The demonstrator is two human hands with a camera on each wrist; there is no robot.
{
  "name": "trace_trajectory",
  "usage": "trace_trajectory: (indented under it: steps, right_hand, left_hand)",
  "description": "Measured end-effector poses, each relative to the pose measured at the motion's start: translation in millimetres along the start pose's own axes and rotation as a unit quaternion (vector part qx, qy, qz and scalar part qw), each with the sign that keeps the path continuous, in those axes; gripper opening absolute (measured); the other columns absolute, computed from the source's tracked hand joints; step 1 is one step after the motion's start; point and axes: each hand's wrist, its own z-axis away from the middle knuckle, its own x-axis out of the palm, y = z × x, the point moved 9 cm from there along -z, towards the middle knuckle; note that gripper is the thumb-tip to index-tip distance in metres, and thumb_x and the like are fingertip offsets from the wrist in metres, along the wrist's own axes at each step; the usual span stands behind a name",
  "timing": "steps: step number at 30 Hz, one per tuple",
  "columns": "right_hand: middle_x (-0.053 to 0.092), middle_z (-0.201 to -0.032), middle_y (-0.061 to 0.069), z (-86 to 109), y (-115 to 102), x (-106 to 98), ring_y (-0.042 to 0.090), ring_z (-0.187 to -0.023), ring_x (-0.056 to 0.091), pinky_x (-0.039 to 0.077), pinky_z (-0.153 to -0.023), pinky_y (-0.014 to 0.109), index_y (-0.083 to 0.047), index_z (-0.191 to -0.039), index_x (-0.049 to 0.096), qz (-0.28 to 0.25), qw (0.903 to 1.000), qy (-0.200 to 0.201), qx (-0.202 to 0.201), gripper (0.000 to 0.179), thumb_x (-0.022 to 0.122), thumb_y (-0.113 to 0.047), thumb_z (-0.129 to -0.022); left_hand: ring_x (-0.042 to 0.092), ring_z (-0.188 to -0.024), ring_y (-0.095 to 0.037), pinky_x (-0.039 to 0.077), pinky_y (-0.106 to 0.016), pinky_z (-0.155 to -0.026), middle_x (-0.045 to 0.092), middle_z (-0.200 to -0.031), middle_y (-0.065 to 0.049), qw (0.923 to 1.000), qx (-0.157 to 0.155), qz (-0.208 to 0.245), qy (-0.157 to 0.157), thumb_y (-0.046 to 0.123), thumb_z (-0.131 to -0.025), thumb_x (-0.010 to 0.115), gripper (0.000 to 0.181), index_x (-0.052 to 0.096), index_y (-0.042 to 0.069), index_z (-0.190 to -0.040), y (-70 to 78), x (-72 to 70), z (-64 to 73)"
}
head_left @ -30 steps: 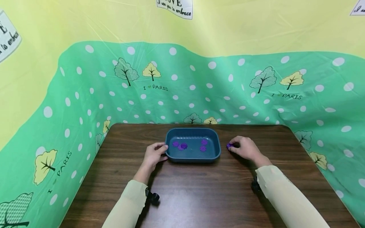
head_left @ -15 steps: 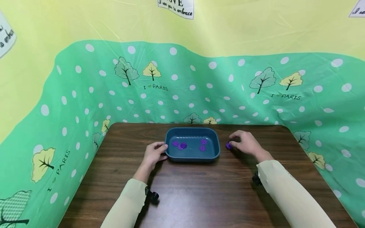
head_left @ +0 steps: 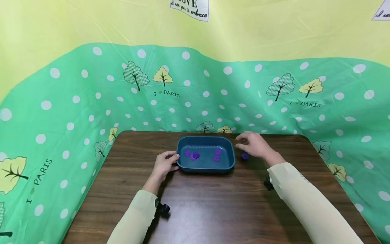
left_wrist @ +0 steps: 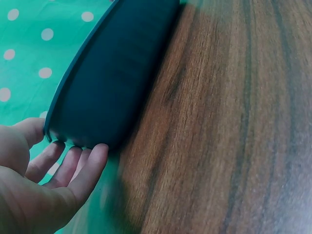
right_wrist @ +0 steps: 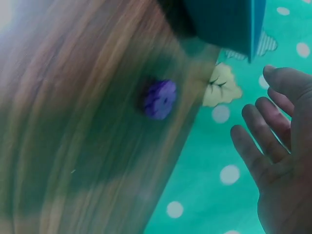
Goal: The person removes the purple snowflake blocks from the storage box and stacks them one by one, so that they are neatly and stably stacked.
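Note:
A dark blue rectangular container [head_left: 205, 166] sits at the far middle of the table. My left hand [head_left: 164, 166] holds its left end, thumb at the rim and fingertips against the outer wall, as the left wrist view also shows the hand [left_wrist: 53, 180]. Several purple flower-shaped pieces [head_left: 216, 158] lie inside, in two groups. To the right of the container, a thick scalloped purple flower-shaped piece [head_left: 244, 156] rests on the wood, blurred in the right wrist view [right_wrist: 160, 99]. Above and behind it my right hand [head_left: 254, 145] hovers with relaxed fingers, holding nothing, fingertips near the container's right rim.
The brown wood-grain table [head_left: 201, 203] ends just behind the container. A green and yellow printed cloth [head_left: 210, 81] hangs close around the back and sides. Black wrist cameras [head_left: 164, 209] sit under the sleeves.
My right hand has let go of the purple flower-shaped piece beside the container and moved up and left of it. The piece stays on the table. My left hand has kept its hold.

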Motion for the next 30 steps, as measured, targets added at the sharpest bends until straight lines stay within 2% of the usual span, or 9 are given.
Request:
trace_trajectory:
  steps: [8, 15, 21, 30]
  right_hand:
    - [0.071, -0.113, 0.009, -12.6, -32, 15, 0.028, -0.101, 0.068, 0.060, -0.085, 0.048, -0.007, -0.115, 0.075, 0.011, 0.9993, -0.018, -0.030, 0.030, 0.080, -0.024, -0.091]
    - [0.072, -0.112, 0.009, -27.3, -55, 35, 0.026, -0.099, 0.068, 0.060, -0.086, 0.045, -0.008, -0.114, 0.076, 0.019, 0.9983, -0.029, -0.047, 0.031, 0.082, -0.026, -0.090]
    - [0.071, -0.114, 0.007, -39.2, -72, 58, 0.024, -0.100, 0.068, 0.060, -0.089, 0.044, -0.005, -0.117, 0.075, 0.008, 0.9974, -0.050, -0.052, 0.033, 0.081, -0.025, -0.091]
    - [0.072, -0.117, 0.006, -52.0, -88, 89, 0.022, -0.104, 0.068, 0.060, -0.091, 0.042, -0.009, -0.118, 0.075, 0.005, 0.9956, -0.071, -0.061, 0.034, 0.081, -0.027, -0.091]
  left_hand:
    - [0.067, -0.089, -0.018, 0.065, -0.048, -0.084, 0.067, -0.112, -0.013, 1.0000, 0.003, -0.001, 0.004, 0.014, -0.097, 0.072, 0.038, 0.066, -0.003, -0.130, -0.9, -0.6, 0.3]
    - [0.067, -0.092, -0.021, 0.065, -0.047, -0.084, 0.066, -0.112, -0.012, 1.0000, 0.006, 0.000, 0.002, 0.015, -0.097, 0.072, 0.039, 0.065, -0.003, -0.131, -5.0, -1.1, -2.2]
    - [0.066, -0.097, -0.025, 0.065, -0.047, -0.084, 0.066, -0.111, -0.012, 1.0000, 0.006, -0.001, 0.005, 0.016, -0.097, 0.073, 0.040, 0.065, -0.003, -0.131, -7.6, -2.3, -2.8]
    - [0.066, -0.091, -0.019, 0.066, -0.043, -0.080, 0.067, -0.110, -0.012, 1.0000, 0.008, 0.003, 0.000, 0.017, -0.097, 0.072, 0.039, 0.066, -0.003, -0.130, -5.9, -2.2, -4.2]
